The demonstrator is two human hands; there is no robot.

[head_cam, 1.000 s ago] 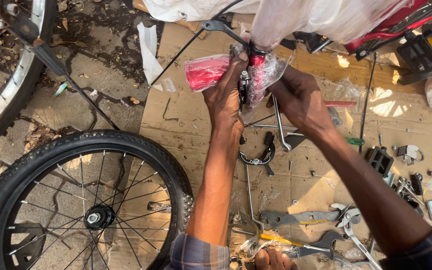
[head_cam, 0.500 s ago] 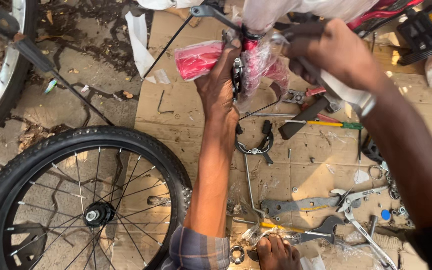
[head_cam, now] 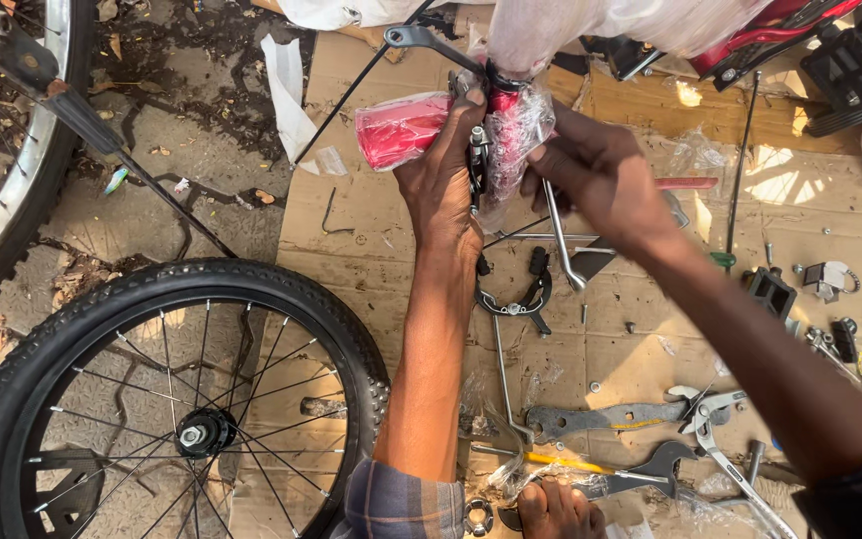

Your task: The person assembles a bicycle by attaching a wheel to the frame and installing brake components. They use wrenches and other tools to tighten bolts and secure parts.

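Note:
A red bicycle frame tube [head_cam: 401, 128] wrapped in clear plastic hangs at the top centre, with a black brake lever [head_cam: 421, 38] above it. My left hand [head_cam: 446, 175] grips the tube from below, at a small metal fitting [head_cam: 475, 150]. My right hand [head_cam: 591, 170] is right beside it on the plastic-wrapped part. It holds a thin bent silver tool [head_cam: 563, 245] that points down from the fingers. Which kind of tool it is cannot be made out.
A black-tyred spoked wheel [head_cam: 152, 399] lies at the lower left, and another wheel [head_cam: 12, 150] stands at the upper left. On the cardboard sheet [head_cam: 371, 230] lie a brake caliper [head_cam: 516, 299], flat spanners [head_cam: 601, 419], pliers [head_cam: 715, 429] and small parts. A black pedal [head_cam: 850, 60] is top right. Toes [head_cam: 551, 507] show at the bottom edge.
My right hand was lifted away to the upper right half a second ago and has come back down to the wrapped tube. The left hand has kept its grip.

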